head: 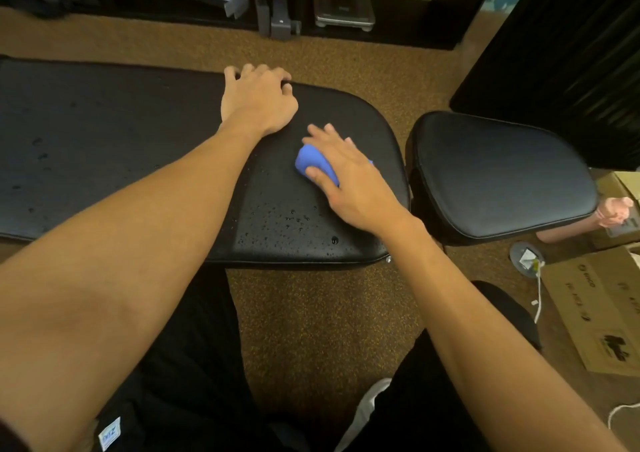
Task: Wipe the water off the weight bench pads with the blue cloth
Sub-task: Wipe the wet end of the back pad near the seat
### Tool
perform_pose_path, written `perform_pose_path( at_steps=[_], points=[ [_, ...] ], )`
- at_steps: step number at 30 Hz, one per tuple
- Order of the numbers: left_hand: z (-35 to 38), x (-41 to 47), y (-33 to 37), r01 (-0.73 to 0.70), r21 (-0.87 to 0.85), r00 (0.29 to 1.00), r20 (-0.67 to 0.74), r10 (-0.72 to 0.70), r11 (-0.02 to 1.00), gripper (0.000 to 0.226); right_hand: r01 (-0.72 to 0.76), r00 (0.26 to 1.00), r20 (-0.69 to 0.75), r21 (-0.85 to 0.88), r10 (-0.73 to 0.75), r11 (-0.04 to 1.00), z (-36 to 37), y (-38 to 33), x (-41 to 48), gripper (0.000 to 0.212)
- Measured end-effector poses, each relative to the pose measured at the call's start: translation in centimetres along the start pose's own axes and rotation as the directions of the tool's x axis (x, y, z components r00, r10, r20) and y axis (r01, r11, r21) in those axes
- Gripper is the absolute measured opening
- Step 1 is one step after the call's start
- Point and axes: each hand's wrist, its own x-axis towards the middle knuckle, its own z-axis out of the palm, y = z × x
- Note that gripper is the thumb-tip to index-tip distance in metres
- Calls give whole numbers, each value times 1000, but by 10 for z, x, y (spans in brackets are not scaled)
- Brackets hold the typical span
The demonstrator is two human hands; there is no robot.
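A long black bench pad [114, 147] runs across the left and middle, dotted with water drops, most thickly near its front right corner. A smaller black seat pad [498, 171] stands to its right across a narrow gap and looks dry. My right hand [349, 178] presses a bunched blue cloth [317, 164] flat on the long pad's right end, and the cloth is mostly hidden under my palm. My left hand [258, 100] rests palm down on the long pad's far edge, fingers curled over the rim, holding nothing.
Brown speckled carpet [318, 313] lies around the bench. Cardboard boxes [595, 313] and a white cable sit at the right. Another person's hand [614, 211] shows beside the seat pad. Dark shelving with metal equipment [343, 7] lines the far side.
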Motion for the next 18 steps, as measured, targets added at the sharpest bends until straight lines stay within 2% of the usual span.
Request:
perform_pose_path(
  at_steps=[2, 3, 6, 8, 13, 14, 18],
  points=[
    [-1, -1, 0, 0, -33, 1000, -8, 0, 999, 45, 76, 995, 65, -14, -74, 997, -7, 9, -16, 52],
    [-1, -1, 0, 5, -46, 1000, -12, -5, 999, 45, 67, 996, 65, -21, -66, 997, -11, 16, -18, 52],
    [-4, -3, 0, 9, -77, 1000, 3, -8, 997, 45, -92, 995, -23, -18, 92, 996, -14, 22, 5, 52],
    [-7, -5, -1, 8, -133, 1000, 29, -4, 991, 46, -135, 990, -48, -17, 134, 991, -6, 9, 23, 52],
    [-29, -10, -21, 41, -336, 994, 107, -5, 941, 46, 66, 994, 92, -4, -65, 998, -8, 2, -4, 53],
    [-30, -13, -28, 51, -327, 995, 94, -21, 944, 46, 56, 995, 84, -5, -56, 998, -13, 12, -8, 53],
    [-24, -25, -43, 8, -194, 999, -42, -17, 981, 48, -162, 986, -42, 2, 162, 987, -11, 20, 23, 53]
  ],
)
